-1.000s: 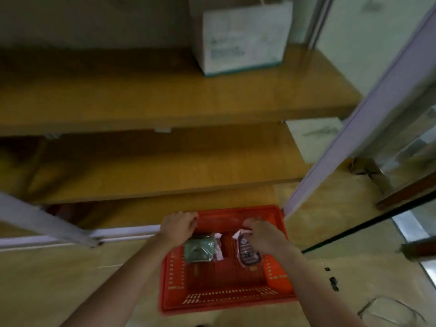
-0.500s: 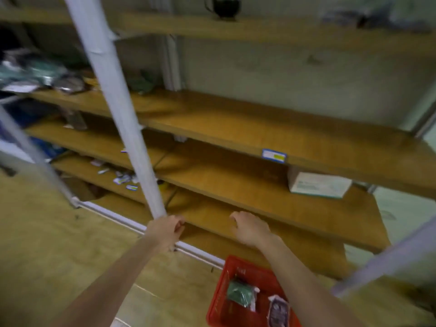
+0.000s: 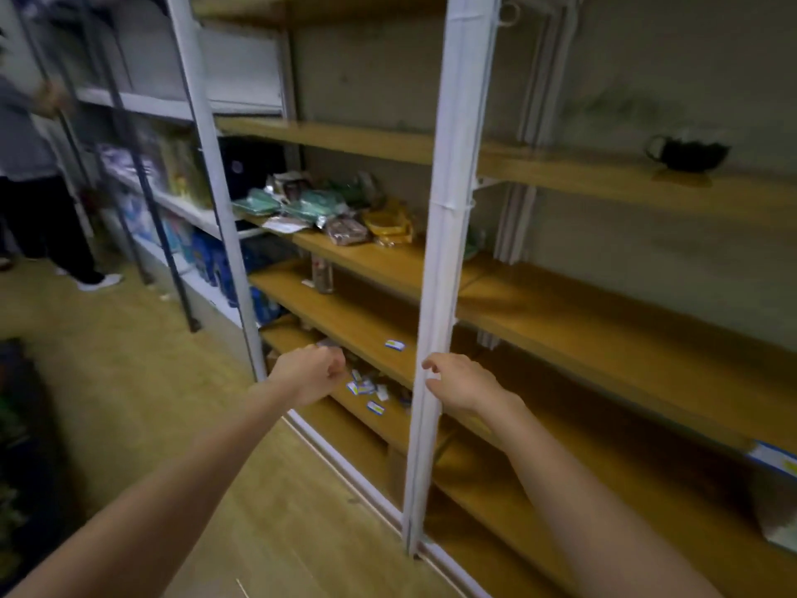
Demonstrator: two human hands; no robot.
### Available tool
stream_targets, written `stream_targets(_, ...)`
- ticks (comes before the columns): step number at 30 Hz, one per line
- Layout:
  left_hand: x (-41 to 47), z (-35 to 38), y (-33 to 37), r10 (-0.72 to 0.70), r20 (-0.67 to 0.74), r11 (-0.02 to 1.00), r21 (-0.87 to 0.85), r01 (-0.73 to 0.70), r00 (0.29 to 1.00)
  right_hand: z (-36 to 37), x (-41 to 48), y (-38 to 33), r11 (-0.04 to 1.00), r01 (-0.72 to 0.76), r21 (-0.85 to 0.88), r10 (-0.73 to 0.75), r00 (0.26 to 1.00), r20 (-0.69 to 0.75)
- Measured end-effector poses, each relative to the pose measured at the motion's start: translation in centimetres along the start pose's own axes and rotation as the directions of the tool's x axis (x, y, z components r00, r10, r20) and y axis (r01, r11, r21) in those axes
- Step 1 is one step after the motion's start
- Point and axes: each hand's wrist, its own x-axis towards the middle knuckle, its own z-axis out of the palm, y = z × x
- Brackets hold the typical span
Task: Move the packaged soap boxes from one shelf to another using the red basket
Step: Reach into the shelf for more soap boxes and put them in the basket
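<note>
Several packaged soaps (image 3: 319, 209), green, brown and yellow, lie in a heap on a wooden shelf (image 3: 371, 261) at mid height, left of a white upright post (image 3: 444, 269). My left hand (image 3: 308, 373) is held out low in front of the shelves, fingers curled in, with nothing in it. My right hand (image 3: 461, 381) is beside the post, fingers loosely apart and empty. The red basket is out of view.
Small labels (image 3: 366, 388) lie scattered on a lower shelf. A dark teapot (image 3: 690, 155) sits on the upper right shelf. A white box (image 3: 776, 511) shows at the right edge. Another person (image 3: 39, 187) stands at the far left by metal racks.
My view has swung up and to the left, away from the red basket on the floor. Both hands let go of the packs in the basket and rose in front of the shelves.
</note>
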Motion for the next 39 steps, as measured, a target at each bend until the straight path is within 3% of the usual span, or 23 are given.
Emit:
stream_targets(9, 10.5, -6.0, -12.7, 0.042, -0.032, 0.999, 0.016, -0.042, 0.999, -2.6, 15.1, -8.4, 0.999, 0.008, 0.042, -0.004, 0.997, -0.078)
stream_targets(22, 30.5, -6.2, -18.0, 0.160, -0.131, 0.986, -0.035, -0.166, 0.978, -5.0, 35.5, -7.4, 0.992, -0.124, 0.030, 0.127, 0.974, -0.189)
stream_targets(28, 40.4, -6.8, -20.0, 0.243, -0.132, 0.969, 0.078, -0.234, 0.961, -8.1, 44.6, -5.3, 0.970, -0.231, 0.074, 0.240, 0.878, -0.413)
stream_targets(33, 46.7, -7.3, -20.9, 0.303, -0.128, 0.953, 0.042, -0.300, 0.944, -10.6, 51.2, -3.4, 0.923, -0.320, 0.213, 0.384, 0.796, -0.468)
stream_targets(39, 53.5, -7.3, -20.9, 0.380, -0.148, 0.923, -0.001, -0.384, 0.913, -10.4, 56.2, -1.9, 0.942, -0.319, 0.101, 0.320, 0.769, -0.553)
